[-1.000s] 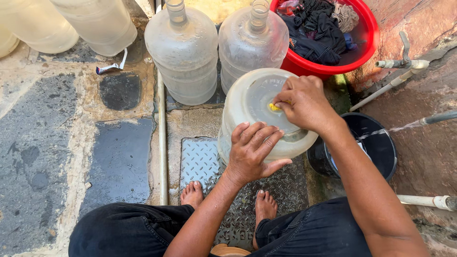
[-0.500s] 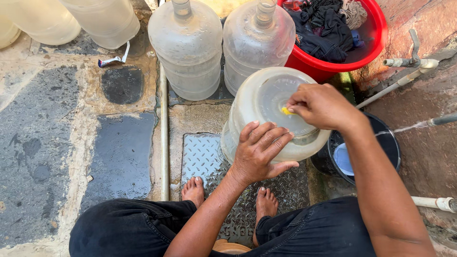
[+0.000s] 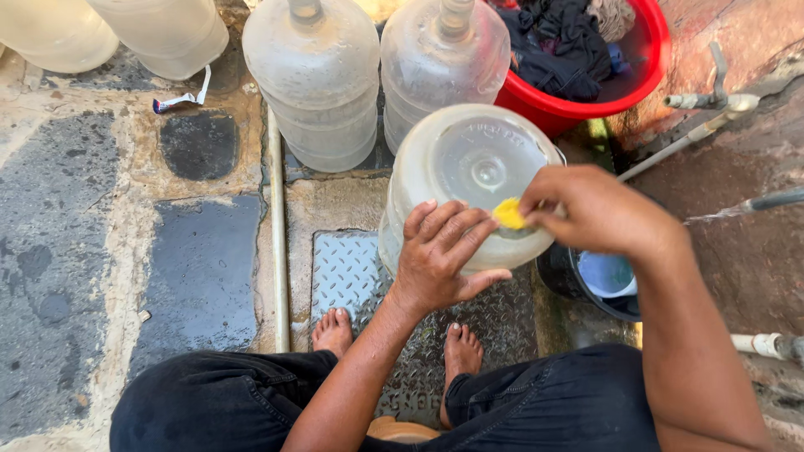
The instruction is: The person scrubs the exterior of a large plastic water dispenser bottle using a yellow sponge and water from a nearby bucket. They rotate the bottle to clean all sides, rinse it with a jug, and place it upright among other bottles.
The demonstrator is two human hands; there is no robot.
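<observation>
Two upright jugs stand along the top centre of the frame, side by side and touching, with two more cut off by the upper left corner. Wet stone paving fills the left half, open and bare but for a scrap of wrapper near the top. A red tub of dark clothes sits at the upper right, its rim just behind the tilted jug, which lies centre frame with its round base turned up toward the camera, over a metal grate. A thin pipe runs down the grate's left edge. A dark bucket is wedged right of the jug, close under the right forearm, with a tap and pipes crowding the right edge. The left hand is spread flat on the jug's lower rim, fingers open, bracing it. The right hand is curled, fingertips pinching a small yellow sponge against the jug's base. Bare feet rest on the grate.
</observation>
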